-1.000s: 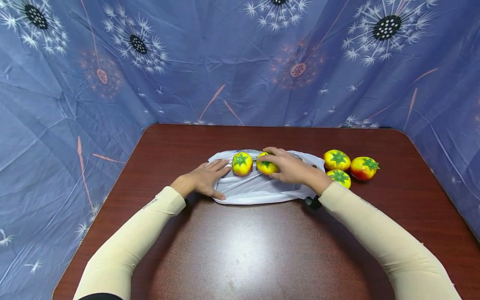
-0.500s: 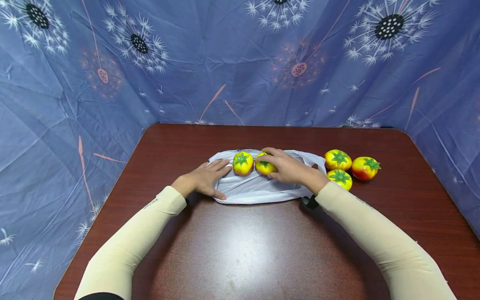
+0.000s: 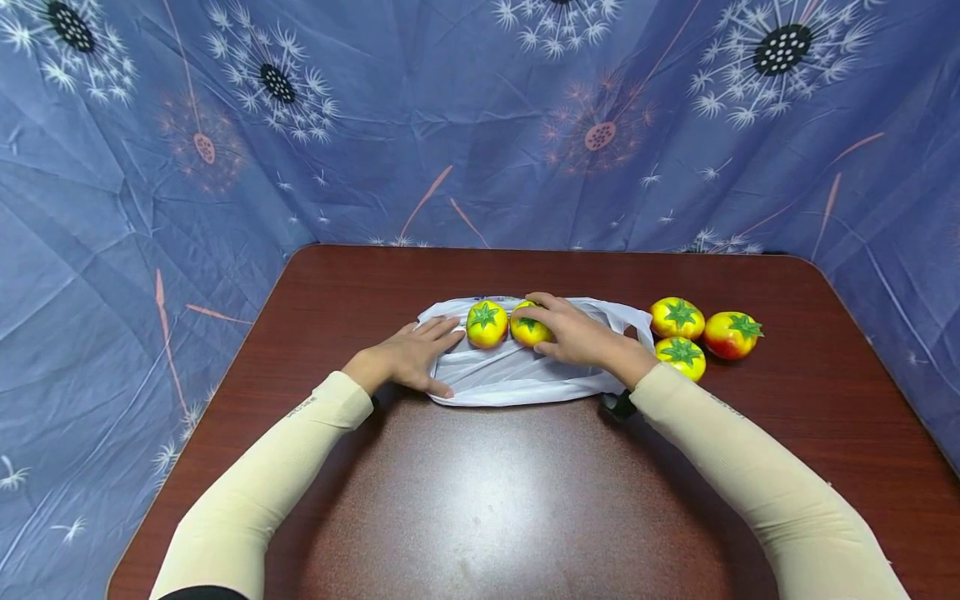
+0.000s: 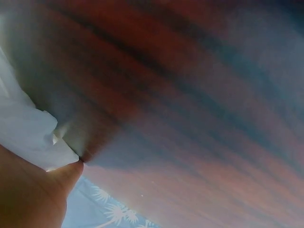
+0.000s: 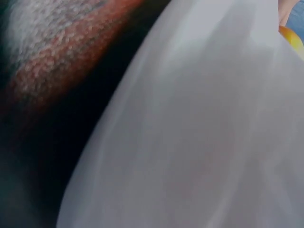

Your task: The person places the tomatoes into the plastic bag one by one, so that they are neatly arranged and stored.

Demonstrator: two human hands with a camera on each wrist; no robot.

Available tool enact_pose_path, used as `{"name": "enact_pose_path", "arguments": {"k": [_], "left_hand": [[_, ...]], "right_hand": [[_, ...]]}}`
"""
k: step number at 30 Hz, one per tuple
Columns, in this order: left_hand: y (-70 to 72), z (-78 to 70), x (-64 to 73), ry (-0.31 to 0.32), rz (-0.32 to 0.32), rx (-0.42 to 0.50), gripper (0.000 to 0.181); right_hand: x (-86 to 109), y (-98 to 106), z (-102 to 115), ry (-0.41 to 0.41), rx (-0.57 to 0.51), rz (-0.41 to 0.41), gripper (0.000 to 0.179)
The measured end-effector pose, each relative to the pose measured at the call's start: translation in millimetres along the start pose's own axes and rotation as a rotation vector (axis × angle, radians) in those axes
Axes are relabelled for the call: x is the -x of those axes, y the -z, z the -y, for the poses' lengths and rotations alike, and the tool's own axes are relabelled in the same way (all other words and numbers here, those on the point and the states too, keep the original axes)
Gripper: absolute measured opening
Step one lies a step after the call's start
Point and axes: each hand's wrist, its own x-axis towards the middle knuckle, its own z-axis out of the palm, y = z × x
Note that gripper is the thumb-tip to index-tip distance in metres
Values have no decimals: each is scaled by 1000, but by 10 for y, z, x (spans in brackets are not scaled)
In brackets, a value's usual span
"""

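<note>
Brown surface [image 3: 360, 279] bearing a white plastic bag [image 3: 498, 383], long axis left to right. Right hand [image 3: 573, 335], nearer, curls round one yellow fruit [image 3: 527, 333]; left hand [image 3: 405, 358], fingers spread, rests at the bag's left end, beside a second fruit [image 3: 487, 327].

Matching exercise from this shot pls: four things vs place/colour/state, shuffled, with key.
Column 1
1. left hand
2. right hand
3. bag
4. cloth

Column 2
A. blue, patterned, hanging behind the table
B. fingers curled over a fruit
C. white, partly under both hands
D. fingers spread

Pairs
1-D
2-B
3-C
4-A
</note>
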Motion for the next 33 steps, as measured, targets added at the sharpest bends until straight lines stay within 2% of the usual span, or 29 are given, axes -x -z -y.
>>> {"name": "enact_pose_path", "arguments": {"k": [16,22,27,33], "left_hand": [[18,10,-9,-7,-2,-6,107],[18,16,-5,-3,-5,-4,107],[22,1,14,0,-6,-3,107],[27,-19,4,-1,6,0,106]], "right_hand": [[9,-5,10,-21,13,6,55],[35,28,21,-11,33,14,59],[135,127,74,-10,35,17,66],[333,344,132,-29,19,22,74]]}}
